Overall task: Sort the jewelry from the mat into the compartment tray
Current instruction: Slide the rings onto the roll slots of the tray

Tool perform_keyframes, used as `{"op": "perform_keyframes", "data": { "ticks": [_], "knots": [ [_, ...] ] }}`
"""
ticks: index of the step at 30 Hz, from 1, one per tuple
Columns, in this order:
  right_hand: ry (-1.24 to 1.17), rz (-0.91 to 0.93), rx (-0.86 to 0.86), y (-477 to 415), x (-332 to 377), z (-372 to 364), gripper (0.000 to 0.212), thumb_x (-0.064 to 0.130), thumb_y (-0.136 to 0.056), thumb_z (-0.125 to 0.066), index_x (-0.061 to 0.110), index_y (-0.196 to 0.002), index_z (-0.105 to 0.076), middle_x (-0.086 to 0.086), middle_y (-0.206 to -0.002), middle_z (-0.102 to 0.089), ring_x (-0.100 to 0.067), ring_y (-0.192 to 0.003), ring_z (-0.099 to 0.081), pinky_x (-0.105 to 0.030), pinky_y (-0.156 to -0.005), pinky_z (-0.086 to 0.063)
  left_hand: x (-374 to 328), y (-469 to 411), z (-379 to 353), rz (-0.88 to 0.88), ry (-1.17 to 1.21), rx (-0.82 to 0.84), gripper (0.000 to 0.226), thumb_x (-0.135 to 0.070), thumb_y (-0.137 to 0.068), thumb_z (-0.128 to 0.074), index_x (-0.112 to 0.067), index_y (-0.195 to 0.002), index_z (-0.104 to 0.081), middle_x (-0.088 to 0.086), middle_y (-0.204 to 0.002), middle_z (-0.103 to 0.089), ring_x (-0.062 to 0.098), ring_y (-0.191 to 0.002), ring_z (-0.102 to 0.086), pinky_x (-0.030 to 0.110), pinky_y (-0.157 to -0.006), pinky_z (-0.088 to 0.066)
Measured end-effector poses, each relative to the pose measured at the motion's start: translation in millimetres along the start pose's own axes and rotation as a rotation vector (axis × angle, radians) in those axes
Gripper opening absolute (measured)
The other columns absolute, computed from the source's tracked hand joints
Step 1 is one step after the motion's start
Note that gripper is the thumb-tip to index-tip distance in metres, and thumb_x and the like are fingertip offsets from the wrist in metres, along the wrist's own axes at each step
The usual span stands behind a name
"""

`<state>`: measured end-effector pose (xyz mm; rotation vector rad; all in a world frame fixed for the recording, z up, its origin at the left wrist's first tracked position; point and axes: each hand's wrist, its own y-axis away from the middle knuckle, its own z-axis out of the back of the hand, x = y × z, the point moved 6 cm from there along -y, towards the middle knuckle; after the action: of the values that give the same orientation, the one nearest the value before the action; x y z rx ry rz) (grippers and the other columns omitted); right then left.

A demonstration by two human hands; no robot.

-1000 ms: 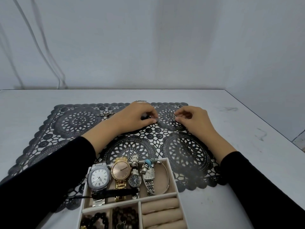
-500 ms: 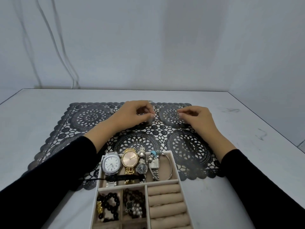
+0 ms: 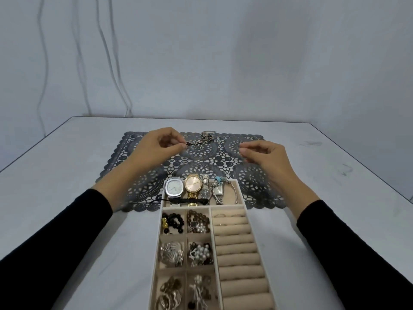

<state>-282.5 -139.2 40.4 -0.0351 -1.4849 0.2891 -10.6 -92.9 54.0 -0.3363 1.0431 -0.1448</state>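
Observation:
A black lace mat [image 3: 201,157] lies on the white table. At its near edge stands the beige compartment tray [image 3: 244,205]; its far compartment holds watches [image 3: 193,186], and its left cells hold beads and metal pieces. My left hand [image 3: 156,148] hovers over the mat's far left and pinches a tiny silver piece between thumb and forefinger. A silver chain [image 3: 204,137] lies on the mat just right of those fingertips. My right hand [image 3: 266,157] hovers over the mat's right side, pinching a small thin piece that is too small to identify.
Beige ring rolls [image 3: 237,242] fill the tray's right column, with thin rings in the far rolls. The table's far edge meets a grey wall with hanging cables [image 3: 111,63]. The right table edge [image 3: 368,171] runs diagonally.
The view has tilted down, showing more of the tray. Both hands have risen off the mat and moved apart, each still pinching a small piece.

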Motion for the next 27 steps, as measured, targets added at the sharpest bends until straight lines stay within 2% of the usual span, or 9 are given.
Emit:
{"op": "perform_keyframes", "data": {
  "ticks": [2,9,13,18,20,23,25,27],
  "knots": [
    [-0.011,0.009,0.004,10.0,2.9,-3.1,0.020,0.005,-0.078,-0.075,0.005,-0.098,-0.073,-0.011,-0.088,-0.074,-0.015,-0.077,-0.069,-0.018,-0.072,-0.056,-2.2,8.9,5.0,0.006,-0.003,-0.013,0.007,-0.021,-0.084,-0.075,-0.020,-0.089,-0.070,-0.010,-0.076,-0.072,0.007,-0.074,-0.066,0.022,-0.071,-0.053],
    [-0.064,0.017,0.016,47.3,15.6,-8.6,0.022,0.003,-0.076,-0.076,0.005,-0.098,-0.074,-0.008,-0.087,-0.075,-0.013,-0.079,-0.070,-0.018,-0.073,-0.055,-15.4,53.0,16.8,0.006,-0.007,-0.073,0.011,-0.020,-0.084,-0.074,-0.015,-0.094,-0.072,0.003,-0.088,-0.075,0.023,-0.087,-0.070,0.022,-0.078,-0.056],
    [-0.092,0.017,0.019,70.2,23.3,-8.5,0.021,0.005,-0.076,-0.076,0.007,-0.097,-0.075,-0.007,-0.086,-0.075,-0.014,-0.077,-0.070,-0.018,-0.070,-0.055,-24.5,75.2,19.6,0.000,0.013,-0.121,0.014,-0.020,-0.084,-0.074,-0.013,-0.096,-0.072,0.003,-0.091,-0.074,0.019,-0.087,-0.070,0.015,-0.076,-0.053],
    [-0.110,-0.004,0.034,96.9,29.7,-7.7,0.019,0.010,-0.076,-0.078,0.013,-0.095,-0.076,-0.007,-0.087,-0.075,-0.017,-0.079,-0.069,-0.024,-0.062,-0.056,-35.8,100.2,17.7,-0.013,0.002,-0.155,0.008,-0.023,-0.083,-0.075,-0.022,-0.090,-0.072,0.000,-0.086,-0.073,0.013,-0.081,-0.068,0.024,-0.077,-0.055],
    [-0.092,-0.002,0.045,106.7,30.2,-6.7,0.018,0.012,-0.077,-0.077,0.015,-0.095,-0.076,-0.009,-0.088,-0.075,-0.020,-0.078,-0.068,-0.032,-0.064,-0.057,-39.4,110.0,13.0,-0.005,0.003,-0.148,0.008,-0.023,-0.083,-0.075,-0.024,-0.090,-0.072,-0.003,-0.085,-0.074,0.013,-0.081,-0.069,0.027,-0.073,-0.056],
    [-0.067,0.025,0.073,121.0,32.3,-5.1,0.016,0.012,-0.078,-0.077,0.014,-0.094,-0.076,-0.009,-0.084,-0.074,-0.020,-0.076,-0.067,-0.044,-0.074,-0.056,-48.9,125.2,4.1,-0.012,0.033,-0.132,0.011,-0.023,-0.082,-0.076,-0.020,-0.092,-0.072,-0.007,-0.080,-0.073,0.007,-0.076,-0.068,0.021,-0.064,-0.056],
    [-0.062,0.052,0.109,129.3,34.4,-4.7,0.016,0.010,-0.079,-0.075,0.012,-0.095,-0.076,-0.008,-0.082,-0.074,-0.019,-0.076,-0.067,-0.039,-0.073,-0.058,-56.5,133.5,-1.5,-0.041,0.042,-0.122,0.011,-0.021,-0.082,-0.076,-0.019,-0.092,-0.072,-0.006,-0.082,-0.074,0.008,-0.077,-0.070,0.019,-0.064,-0.055],
    [-0.032,0.092,0.154,137.1,36.9,-5.0,0.015,0.007,-0.079,-0.074,0.011,-0.094,-0.076,-0.006,-0.079,-0.074,-0.016,-0.073,-0.067,-0.027,-0.069,-0.055,-63.4,141.7,-8.5,-0.072,0.069,-0.100,0.011,-0.019,-0.082,-0.076,-0.015,-0.092,-0.072,-0.004,-0.082,-0.074,0.009,-0.077,-0.070,0.017,-0.064,-0.054]
  ]
}}
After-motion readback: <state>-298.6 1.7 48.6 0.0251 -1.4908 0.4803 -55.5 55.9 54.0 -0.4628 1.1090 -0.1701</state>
